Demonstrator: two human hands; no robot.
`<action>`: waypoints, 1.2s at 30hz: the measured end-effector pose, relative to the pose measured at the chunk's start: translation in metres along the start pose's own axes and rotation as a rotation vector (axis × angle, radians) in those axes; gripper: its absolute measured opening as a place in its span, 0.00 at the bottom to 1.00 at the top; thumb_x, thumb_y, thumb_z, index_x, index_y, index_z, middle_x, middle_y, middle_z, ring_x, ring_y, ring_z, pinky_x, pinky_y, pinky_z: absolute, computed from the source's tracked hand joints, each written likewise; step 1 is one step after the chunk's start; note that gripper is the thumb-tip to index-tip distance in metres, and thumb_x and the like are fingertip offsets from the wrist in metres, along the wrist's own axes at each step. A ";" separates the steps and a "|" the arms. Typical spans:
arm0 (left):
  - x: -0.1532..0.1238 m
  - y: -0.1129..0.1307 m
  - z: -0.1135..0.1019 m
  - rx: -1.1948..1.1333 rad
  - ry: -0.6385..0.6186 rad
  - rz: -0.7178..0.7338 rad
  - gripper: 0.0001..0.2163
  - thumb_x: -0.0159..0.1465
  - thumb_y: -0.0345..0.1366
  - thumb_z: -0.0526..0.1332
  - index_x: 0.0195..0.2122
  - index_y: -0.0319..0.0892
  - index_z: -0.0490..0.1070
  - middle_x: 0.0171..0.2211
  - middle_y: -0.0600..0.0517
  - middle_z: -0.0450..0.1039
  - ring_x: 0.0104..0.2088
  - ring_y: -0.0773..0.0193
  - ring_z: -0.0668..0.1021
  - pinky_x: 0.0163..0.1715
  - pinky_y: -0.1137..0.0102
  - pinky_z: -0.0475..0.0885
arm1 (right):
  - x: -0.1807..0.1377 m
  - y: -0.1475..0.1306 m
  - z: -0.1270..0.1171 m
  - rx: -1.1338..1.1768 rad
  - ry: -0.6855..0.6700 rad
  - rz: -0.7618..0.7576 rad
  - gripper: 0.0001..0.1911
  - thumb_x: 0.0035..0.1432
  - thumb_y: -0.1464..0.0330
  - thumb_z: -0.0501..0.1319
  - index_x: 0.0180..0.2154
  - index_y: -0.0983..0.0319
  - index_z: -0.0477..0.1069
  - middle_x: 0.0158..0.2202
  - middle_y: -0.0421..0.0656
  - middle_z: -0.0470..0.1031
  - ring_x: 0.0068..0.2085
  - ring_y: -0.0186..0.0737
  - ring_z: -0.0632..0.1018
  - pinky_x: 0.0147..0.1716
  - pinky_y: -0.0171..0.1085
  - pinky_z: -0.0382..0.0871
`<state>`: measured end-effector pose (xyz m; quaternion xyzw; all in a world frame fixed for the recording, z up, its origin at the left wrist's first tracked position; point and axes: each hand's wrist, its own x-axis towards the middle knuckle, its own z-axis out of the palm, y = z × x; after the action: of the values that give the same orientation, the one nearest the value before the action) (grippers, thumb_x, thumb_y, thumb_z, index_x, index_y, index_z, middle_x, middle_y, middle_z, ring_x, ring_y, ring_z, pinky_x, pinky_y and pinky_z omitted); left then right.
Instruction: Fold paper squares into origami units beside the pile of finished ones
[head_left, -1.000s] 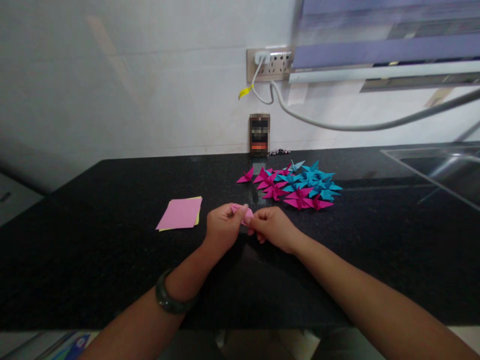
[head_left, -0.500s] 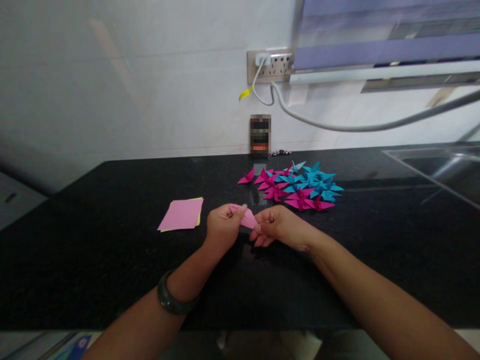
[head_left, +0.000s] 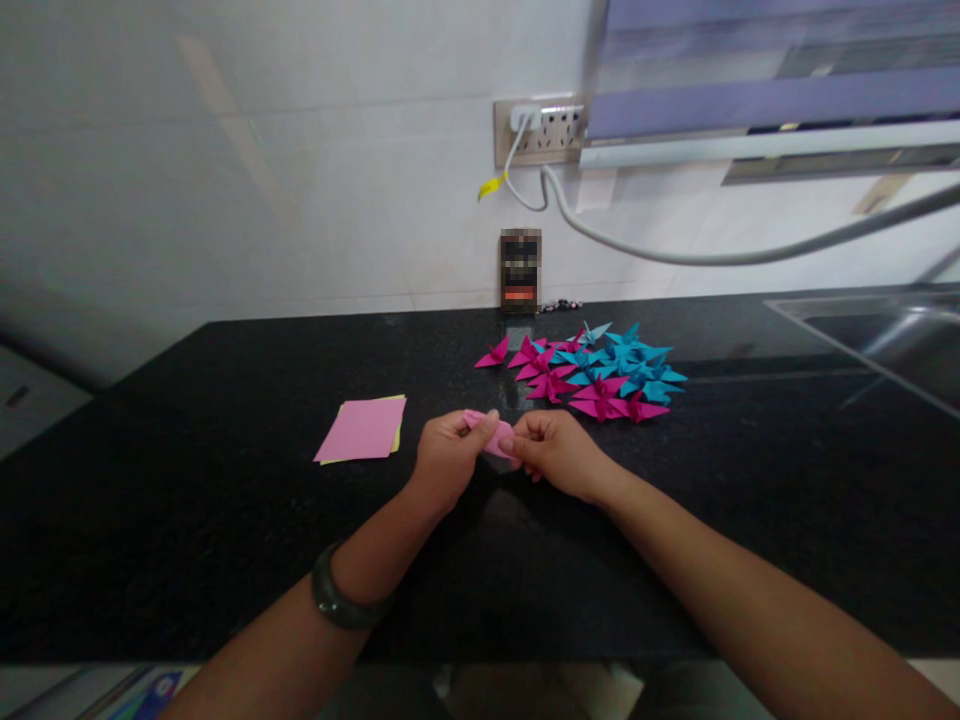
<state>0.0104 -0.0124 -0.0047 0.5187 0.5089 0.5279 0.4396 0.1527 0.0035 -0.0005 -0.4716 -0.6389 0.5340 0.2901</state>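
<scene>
A small piece of folded pink origami paper (head_left: 501,440) is held between my two hands, above the dark counter. My left hand (head_left: 444,450) pinches its left end, thumb on top. On the other end my right hand (head_left: 559,452) presses with its thumb, the fingers curled behind. Parts of the paper are covered by the thumbs. Just beyond my right hand lie several folded paper cranes, magenta ones (head_left: 551,385) and blue ones (head_left: 634,360). To the left of my left hand sits a stack of square pink paper (head_left: 361,428) with yellow showing beneath.
The black counter (head_left: 225,540) runs back to a white wall. A small blurred-out box or device (head_left: 520,270) leans there, beside a beaded string (head_left: 561,305). A sink (head_left: 885,335) is at the right. A grey cable (head_left: 675,258) hangs below the wall socket (head_left: 544,132).
My right hand has moved slightly left and closed further over the paper's right end, its fingers now more curled. My left hand keeps its pinch.
</scene>
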 end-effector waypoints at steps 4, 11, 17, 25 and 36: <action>0.000 0.000 0.000 -0.060 0.004 -0.043 0.16 0.53 0.44 0.60 0.17 0.37 0.69 0.14 0.55 0.65 0.17 0.72 0.66 0.19 0.75 0.60 | -0.001 0.000 -0.001 -0.023 -0.022 -0.029 0.09 0.48 0.67 0.60 0.21 0.64 0.64 0.16 0.35 0.67 0.15 0.25 0.64 0.14 0.26 0.56; 0.005 -0.002 -0.003 -0.167 0.027 -0.266 0.29 0.55 0.59 0.47 0.23 0.35 0.72 0.17 0.48 0.70 0.19 0.68 0.70 0.15 0.76 0.63 | -0.003 -0.001 0.002 -0.091 0.015 -0.038 0.10 0.48 0.67 0.58 0.19 0.63 0.63 0.15 0.36 0.66 0.14 0.26 0.62 0.14 0.27 0.53; 0.004 -0.002 0.000 -0.242 -0.068 -0.288 0.26 0.54 0.56 0.53 0.39 0.38 0.72 0.31 0.46 0.75 0.28 0.66 0.75 0.25 0.74 0.69 | -0.002 0.004 0.001 -0.397 0.414 -0.302 0.11 0.49 0.67 0.56 0.17 0.62 0.61 0.16 0.37 0.64 0.18 0.28 0.63 0.19 0.29 0.53; -0.003 0.000 0.004 -0.291 -0.237 -0.121 0.14 0.53 0.40 0.62 0.38 0.36 0.72 0.33 0.48 0.75 0.33 0.64 0.76 0.37 0.68 0.69 | -0.004 0.001 0.008 -0.997 0.403 -0.507 0.09 0.54 0.68 0.53 0.25 0.64 0.67 0.25 0.45 0.70 0.27 0.37 0.69 0.27 0.33 0.57; 0.001 -0.002 0.001 -0.162 -0.257 -0.113 0.12 0.55 0.41 0.59 0.34 0.37 0.71 0.25 0.53 0.71 0.23 0.70 0.71 0.25 0.74 0.67 | -0.007 0.001 0.004 -0.561 0.443 -0.547 0.07 0.51 0.68 0.57 0.34 0.64 0.66 0.29 0.43 0.68 0.28 0.33 0.68 0.27 0.31 0.61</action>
<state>0.0112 -0.0116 -0.0065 0.5152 0.4325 0.4709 0.5708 0.1521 -0.0045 -0.0020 -0.4488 -0.7826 0.1299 0.4114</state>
